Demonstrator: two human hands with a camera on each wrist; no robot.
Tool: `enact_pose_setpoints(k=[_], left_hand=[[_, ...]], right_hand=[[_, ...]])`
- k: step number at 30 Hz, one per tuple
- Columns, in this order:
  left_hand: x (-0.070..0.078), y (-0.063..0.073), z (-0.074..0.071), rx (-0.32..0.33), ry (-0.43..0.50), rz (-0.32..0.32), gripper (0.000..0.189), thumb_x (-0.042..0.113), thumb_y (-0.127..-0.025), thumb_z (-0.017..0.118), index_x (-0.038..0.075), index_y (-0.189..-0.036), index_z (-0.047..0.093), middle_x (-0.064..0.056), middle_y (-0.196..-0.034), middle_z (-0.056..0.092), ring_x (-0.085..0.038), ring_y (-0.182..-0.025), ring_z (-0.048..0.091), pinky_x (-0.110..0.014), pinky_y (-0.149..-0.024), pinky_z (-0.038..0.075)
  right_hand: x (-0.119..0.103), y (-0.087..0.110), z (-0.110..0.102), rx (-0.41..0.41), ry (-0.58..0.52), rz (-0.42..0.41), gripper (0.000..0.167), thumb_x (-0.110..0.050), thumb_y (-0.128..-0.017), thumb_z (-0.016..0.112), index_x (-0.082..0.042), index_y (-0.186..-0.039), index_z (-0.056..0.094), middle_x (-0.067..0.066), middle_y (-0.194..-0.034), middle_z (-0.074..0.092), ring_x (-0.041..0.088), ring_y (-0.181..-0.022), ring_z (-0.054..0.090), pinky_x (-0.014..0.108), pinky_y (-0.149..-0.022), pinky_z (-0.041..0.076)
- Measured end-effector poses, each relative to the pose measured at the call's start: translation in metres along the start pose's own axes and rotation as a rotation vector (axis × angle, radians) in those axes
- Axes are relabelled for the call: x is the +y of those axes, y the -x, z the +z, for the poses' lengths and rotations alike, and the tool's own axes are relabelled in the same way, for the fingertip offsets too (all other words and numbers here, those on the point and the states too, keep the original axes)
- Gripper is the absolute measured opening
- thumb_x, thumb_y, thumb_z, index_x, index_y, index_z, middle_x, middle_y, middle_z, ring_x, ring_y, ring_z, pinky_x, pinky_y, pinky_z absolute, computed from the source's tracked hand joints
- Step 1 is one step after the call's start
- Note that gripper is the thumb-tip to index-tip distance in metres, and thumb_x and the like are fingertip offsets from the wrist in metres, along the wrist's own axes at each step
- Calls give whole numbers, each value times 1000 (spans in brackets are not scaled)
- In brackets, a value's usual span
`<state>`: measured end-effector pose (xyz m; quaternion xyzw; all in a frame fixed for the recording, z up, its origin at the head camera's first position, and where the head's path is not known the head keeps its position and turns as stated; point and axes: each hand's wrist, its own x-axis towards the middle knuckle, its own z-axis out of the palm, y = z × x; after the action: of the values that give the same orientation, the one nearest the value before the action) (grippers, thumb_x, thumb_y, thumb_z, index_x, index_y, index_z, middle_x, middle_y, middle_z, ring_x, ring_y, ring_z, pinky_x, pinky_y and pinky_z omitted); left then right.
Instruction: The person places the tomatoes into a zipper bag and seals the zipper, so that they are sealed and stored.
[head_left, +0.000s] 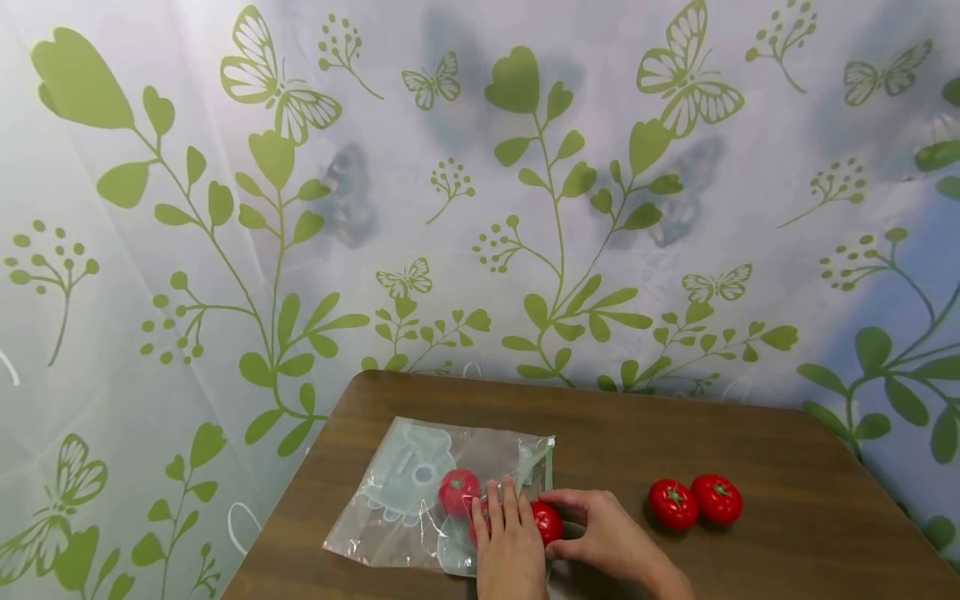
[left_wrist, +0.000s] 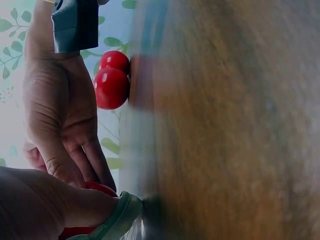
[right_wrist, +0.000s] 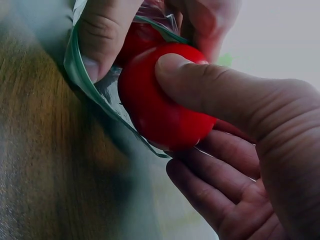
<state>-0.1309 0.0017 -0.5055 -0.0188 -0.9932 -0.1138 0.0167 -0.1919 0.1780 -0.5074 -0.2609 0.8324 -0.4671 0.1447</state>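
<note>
A clear zip bag (head_left: 360, 533) with a pale green print and green zip edge lies on the table. My left hand (head_left: 512, 542) holds it at its mouth, fingers stretched over the top and thumb (right_wrist: 102, 40) inside the green rim. My right hand (head_left: 611, 533) grips a red tomato (right_wrist: 165, 100) between thumb and fingers, partly within the opening. Inside the bag sits another tomato (head_left: 457, 490); one more (right_wrist: 140, 42) shows behind the gripped one, mostly covered by my left hand.
Two red tomatoes, one nearer (head_left: 672, 504) and one beside it (head_left: 717, 498), stand on the brown wooden table (head_left: 600, 442) to the right. A curtain (head_left: 465, 208) with green leaves and butterflies hangs behind the table's far edge.
</note>
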Motion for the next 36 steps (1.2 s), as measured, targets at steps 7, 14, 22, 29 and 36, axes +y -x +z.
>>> enact_pose_setpoints(k=[7,14,22,29,36], left_hand=[[-1,2,0,51,-19,15,86,37,-86,92,4,-156,56,-18,-172,44,-43,-162,36,-67,-132,26],[-2,1,-3,38,-40,38,108,30,-66,104,3,-158,53,-19,-173,41,-44,-163,34,-67,-132,25],[-2,3,-2,61,-50,46,111,26,-60,106,4,-156,55,-19,-171,44,-44,-162,37,-67,-131,28],[-2,3,-4,19,-65,44,109,28,-61,105,6,-156,57,-17,-172,45,-42,-162,36,-66,-132,25],[1,3,-5,-24,-63,55,100,33,-68,102,7,-155,58,-17,-173,44,-43,-163,35,-67,-132,24]], right_hand=[[-2,-2,3,15,16,-11,65,-27,-89,94,-3,-144,69,16,-146,71,34,-129,73,44,-104,61],[-4,-6,6,41,72,2,64,-27,-89,94,-4,-143,70,15,-145,72,35,-130,73,47,-105,60],[-4,-8,9,24,99,44,63,-28,-89,94,-11,-145,70,13,-147,71,37,-133,70,57,-108,56],[-2,-9,14,35,142,52,62,-32,-89,93,-14,-144,71,8,-145,73,31,-131,71,62,-109,55],[1,0,9,65,176,9,63,-34,-90,93,-11,-144,71,8,-144,74,31,-130,72,54,-107,58]])
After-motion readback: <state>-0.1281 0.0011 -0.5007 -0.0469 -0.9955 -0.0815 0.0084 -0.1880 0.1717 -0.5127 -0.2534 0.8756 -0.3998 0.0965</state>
